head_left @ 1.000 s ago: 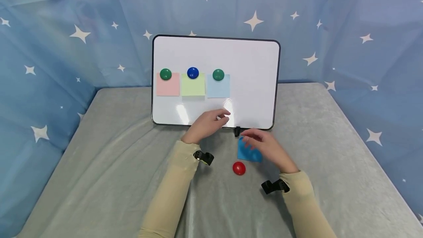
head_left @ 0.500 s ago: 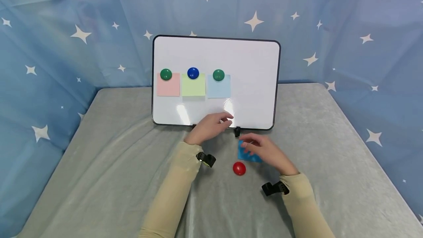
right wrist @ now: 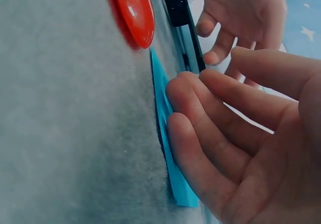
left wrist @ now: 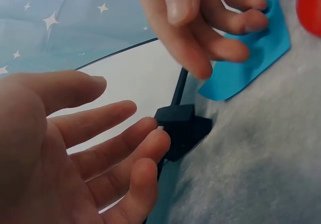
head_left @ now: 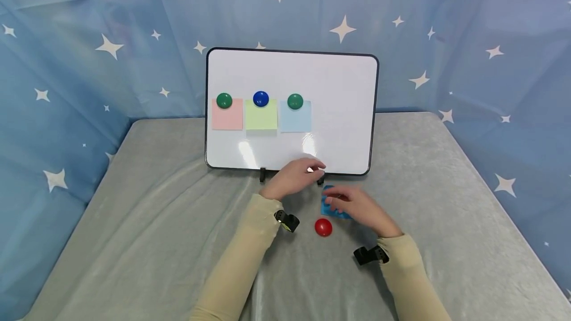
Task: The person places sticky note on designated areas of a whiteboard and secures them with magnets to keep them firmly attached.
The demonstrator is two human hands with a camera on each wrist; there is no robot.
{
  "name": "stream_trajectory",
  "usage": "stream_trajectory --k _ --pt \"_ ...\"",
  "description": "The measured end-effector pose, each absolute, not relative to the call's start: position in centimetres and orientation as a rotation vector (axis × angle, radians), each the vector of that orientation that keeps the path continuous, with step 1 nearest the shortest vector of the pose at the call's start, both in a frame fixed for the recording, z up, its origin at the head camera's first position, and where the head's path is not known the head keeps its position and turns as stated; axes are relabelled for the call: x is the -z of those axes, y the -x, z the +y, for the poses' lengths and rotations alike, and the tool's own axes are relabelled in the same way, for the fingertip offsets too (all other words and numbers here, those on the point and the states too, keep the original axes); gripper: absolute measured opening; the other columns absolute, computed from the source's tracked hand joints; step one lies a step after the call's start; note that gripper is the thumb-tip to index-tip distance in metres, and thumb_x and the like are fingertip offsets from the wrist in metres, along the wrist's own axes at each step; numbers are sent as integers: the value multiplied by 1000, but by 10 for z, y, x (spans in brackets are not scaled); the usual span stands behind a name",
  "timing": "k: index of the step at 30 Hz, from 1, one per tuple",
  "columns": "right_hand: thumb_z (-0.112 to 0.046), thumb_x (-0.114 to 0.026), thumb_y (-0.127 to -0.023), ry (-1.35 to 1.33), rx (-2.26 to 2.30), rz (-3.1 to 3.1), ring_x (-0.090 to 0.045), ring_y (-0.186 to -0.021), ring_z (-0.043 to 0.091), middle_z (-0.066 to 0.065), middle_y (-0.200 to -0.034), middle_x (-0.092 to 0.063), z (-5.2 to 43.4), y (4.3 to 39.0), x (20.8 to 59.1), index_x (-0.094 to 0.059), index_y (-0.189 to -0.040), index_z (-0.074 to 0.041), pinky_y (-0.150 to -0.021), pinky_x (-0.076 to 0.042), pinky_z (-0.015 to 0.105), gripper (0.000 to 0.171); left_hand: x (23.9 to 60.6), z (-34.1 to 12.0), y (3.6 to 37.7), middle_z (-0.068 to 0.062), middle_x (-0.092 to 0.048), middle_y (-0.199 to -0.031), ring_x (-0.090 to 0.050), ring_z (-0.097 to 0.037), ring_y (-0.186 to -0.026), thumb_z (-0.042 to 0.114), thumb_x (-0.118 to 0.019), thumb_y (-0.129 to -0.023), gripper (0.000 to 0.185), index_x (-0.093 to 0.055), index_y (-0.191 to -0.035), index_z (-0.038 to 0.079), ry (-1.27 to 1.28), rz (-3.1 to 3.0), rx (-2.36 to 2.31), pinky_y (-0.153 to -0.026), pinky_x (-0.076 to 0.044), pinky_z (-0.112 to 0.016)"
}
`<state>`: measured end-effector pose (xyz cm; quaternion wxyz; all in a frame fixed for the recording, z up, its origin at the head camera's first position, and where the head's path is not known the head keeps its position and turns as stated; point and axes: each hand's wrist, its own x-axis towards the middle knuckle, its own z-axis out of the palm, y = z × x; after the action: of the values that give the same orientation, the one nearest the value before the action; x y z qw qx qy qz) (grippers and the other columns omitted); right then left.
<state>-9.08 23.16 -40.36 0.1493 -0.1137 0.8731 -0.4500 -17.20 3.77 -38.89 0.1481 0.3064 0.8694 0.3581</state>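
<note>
A bright blue sticky note (head_left: 327, 210) lies on the grey cloth below the whiteboard (head_left: 343, 113). Over it is my right hand (head_left: 359, 204), fingers loosely bent; in the right wrist view two fingertips are close to the note (right wrist: 176, 184), and I cannot tell whether they touch it. My left hand (head_left: 294, 177) hovers in front of the board's lower edge, holding nothing, its fingers (left wrist: 95, 123) relaxed and apart. A round red magnet (head_left: 323, 227) rests on the cloth just nearer than the note. Part of the note is hidden beneath the right hand.
On the board hang pink (head_left: 227, 120), pale green (head_left: 260, 118) and light blue (head_left: 296, 120) notes, each under a round magnet: green (head_left: 224, 100), blue (head_left: 260, 98), green (head_left: 295, 101). Black stand feet (head_left: 262, 175) prop its lower edge. A starry blue curtain (head_left: 156, 78) surrounds the table.
My left hand has moved right and down, toward the right hand. The right hand has lowered slightly over the blue note. The red magnet and the board's notes have stayed put.
</note>
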Motion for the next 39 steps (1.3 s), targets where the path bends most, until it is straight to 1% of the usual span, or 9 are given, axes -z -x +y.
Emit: stream_trajectory --k 2,6,9,11,18,21,25,32,39 --pt "-29 -54 -89 343 1283 2506 -58 -73 20 4 -88 -63 230 90 400 -59 -116 -9 -65 -46 36 34 390 39 171 7 -56 -108 -50 -7 -94 34 -45 -92 33 -58 -118 17 -898 2501 -1026 -82 -42 -25" --pt "-20 -52 -91 357 1279 2480 -57 -74 26 11 -87 -62 221 82 379 -55 -117 1 -64 -46 39 34 390 41 169 9 -58 -101 -51 -6 -87 35 -46 -92 32 -58 -115 16 -914 2462 -1025 -79 -42 -24" --pt "-16 -52 -91 340 1265 2474 -57 -75 30 14 -86 -62 216 78 367 -54 -117 3 -66 -46 41 33 390 41 168 7 -61 -94 -52 -5 -80 35 -45 -92 31 -58 -114 15 -920 2420 -1042 -75 -42 -23" --pt "-16 -52 -91 348 1252 2475 -57 -75 31 14 -85 -62 216 78 368 -54 -118 2 -64 -46 40 33 391 41 168 4 -62 -91 -53 -6 -77 34 -45 -93 31 -58 -114 14 -925 2394 -1055 -72 -43 -23" --pt "-24 -53 -90 418 1174 2500 -55 -67 23 7 -78 -60 228 88 398 -57 -116 -7 -59 -44 31 31 389 42 165 11 -58 -96 -56 -6 -75 33 -46 -91 32 -59 -114 15 -888 2364 -1042 -73 -43 -22" --pt "-24 -55 -89 432 1147 2510 -54 -66 19 2 -84 -60 230 90 404 -58 -114 -10 -59 -44 30 29 390 43 163 11 -57 -99 -57 -5 -74 35 -47 -91 32 -58 -115 16 -875 2350 -1017 -74 -43 -22" --pt "-23 -57 -87 419 1131 2516 -56 -71 17 -2 -95 -61 229 89 405 -59 -114 -11 -61 -46 31 29 390 43 163 11 -57 -100 -56 -4 -76 37 -46 -92 31 -58 -113 19 -889 2359 -963 -75 -43 -22" --pt "-29 -53 -90 458 1075 2550 -56 -67 15 -2 -77 -60 226 90 404 -62 -106 -14 -61 -45 30 24 388 42 162 11 -56 -95 -51 -7 -80 36 -46 -92 31 -60 -113 18 -925 2367 -893 -73 -42 -22" --pt "-26 -58 -87 460 1030 2573 -55 -70 11 -7 -89 -60 225 89 404 -64 -106 -16 -66 -46 30 22 387 40 161 11 -56 -90 -52 -8 -78 35 -47 -92 28 -60 -111 19 -918 2349 -894 -70 -42 -22"
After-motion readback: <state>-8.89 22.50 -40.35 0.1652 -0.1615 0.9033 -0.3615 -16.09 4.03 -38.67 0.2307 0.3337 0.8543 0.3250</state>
